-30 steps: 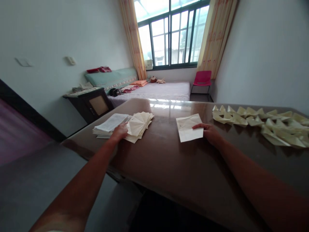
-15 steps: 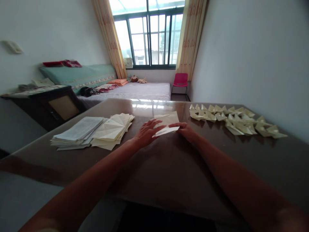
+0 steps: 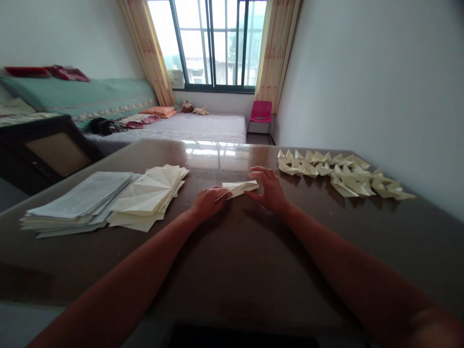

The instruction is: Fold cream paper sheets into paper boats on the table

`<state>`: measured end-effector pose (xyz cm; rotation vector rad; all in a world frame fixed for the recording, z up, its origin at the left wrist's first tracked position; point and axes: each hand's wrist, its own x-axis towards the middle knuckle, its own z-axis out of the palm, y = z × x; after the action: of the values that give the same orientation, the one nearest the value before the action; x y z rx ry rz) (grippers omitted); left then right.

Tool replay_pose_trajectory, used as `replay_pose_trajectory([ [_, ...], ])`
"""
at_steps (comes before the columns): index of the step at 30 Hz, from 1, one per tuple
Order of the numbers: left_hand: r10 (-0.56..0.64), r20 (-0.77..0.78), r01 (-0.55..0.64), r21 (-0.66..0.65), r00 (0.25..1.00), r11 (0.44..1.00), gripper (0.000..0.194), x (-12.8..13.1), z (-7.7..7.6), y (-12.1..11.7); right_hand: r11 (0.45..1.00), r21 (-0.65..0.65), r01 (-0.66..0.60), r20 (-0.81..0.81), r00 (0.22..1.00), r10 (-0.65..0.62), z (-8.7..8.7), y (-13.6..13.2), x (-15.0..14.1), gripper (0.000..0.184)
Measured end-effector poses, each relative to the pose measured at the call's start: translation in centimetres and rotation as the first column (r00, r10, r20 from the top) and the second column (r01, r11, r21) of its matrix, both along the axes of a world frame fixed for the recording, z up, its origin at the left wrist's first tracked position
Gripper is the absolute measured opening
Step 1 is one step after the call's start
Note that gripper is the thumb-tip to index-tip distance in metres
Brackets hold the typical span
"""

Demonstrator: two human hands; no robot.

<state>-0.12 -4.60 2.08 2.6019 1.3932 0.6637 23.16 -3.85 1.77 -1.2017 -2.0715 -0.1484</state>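
Note:
A small folded sheet of cream paper (image 3: pixel 239 187) is in front of me, partly opened along its creases. My left hand (image 3: pixel 210 202) is closed on its left end, thumb and fingers pinching the edge. At the paper's right end is my right hand (image 3: pixel 268 189), its thumb and fingers spread apart and curved; whether the thumb touches the paper I cannot tell. Left of my hands lies a stack of creased cream sheets (image 3: pixel 148 191). Rows of folded paper boats (image 3: pixel 348 183) stand to the right.
A pile of printed white paper (image 3: pixel 83 193) lies at the left of the glossy brown table (image 3: pixel 232 256). Beyond the table are a bed (image 3: pixel 213 126), a pink chair (image 3: pixel 261 112) and a dark cabinet (image 3: pixel 54 150).
The paper has gone from a wider sheet to a narrow folded strip. My left hand has closed on its left end, and my right hand has opened at the other. The view has shifted.

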Motion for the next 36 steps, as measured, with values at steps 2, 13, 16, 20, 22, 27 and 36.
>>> replay_pose_trajectory([
  [2, -0.040, -0.052, 0.043, 0.052, 0.998, 0.998, 0.037, 0.4, 0.2, -0.6, 0.999, 0.005, -0.043, 0.021, 0.999, 0.043, 0.3, -0.7, -0.6, 0.059],
  [13, -0.059, -0.217, 0.093, 0.153, 0.974, 0.984, 0.034, 1.2, 0.9, -2.1, 1.000, -0.002, -0.016, -0.098, 0.995, 0.016, 0.7, -1.8, -0.9, 0.042],
  [16, -0.050, -0.235, 0.086, 0.148, 0.971, 0.985, 0.037, 0.7, 1.2, -1.9, 0.996, -0.038, -0.080, -0.165, 0.984, 0.072, 0.8, -1.0, -0.3, 0.031],
  [20, -0.069, -0.272, 0.099, 0.096, 0.960, 0.991, 0.043, -0.4, 1.6, -1.1, 0.941, -0.169, -0.293, -0.277, 0.930, 0.239, 0.7, 0.1, 1.2, 0.028],
  [22, -0.120, -0.285, 0.134, 0.032, 0.951, 0.990, 0.045, -1.0, 1.6, -0.7, 0.868, -0.298, -0.397, -0.318, 0.899, 0.302, 0.7, 0.5, 2.0, 0.026],
  [27, -0.234, -0.190, 0.218, -0.104, 0.953, 0.970, 0.033, -1.9, 1.0, -0.1, 0.554, -0.622, -0.554, -0.379, 0.832, 0.406, 0.7, 0.9, 3.3, 0.034],
  [36, 0.066, 0.134, -0.015, -0.352, 0.989, 0.936, 0.045, -1.3, 0.3, 0.6, 0.690, -0.657, -0.304, -0.314, 0.942, 0.116, 0.3, 1.0, 2.4, 0.034],
])
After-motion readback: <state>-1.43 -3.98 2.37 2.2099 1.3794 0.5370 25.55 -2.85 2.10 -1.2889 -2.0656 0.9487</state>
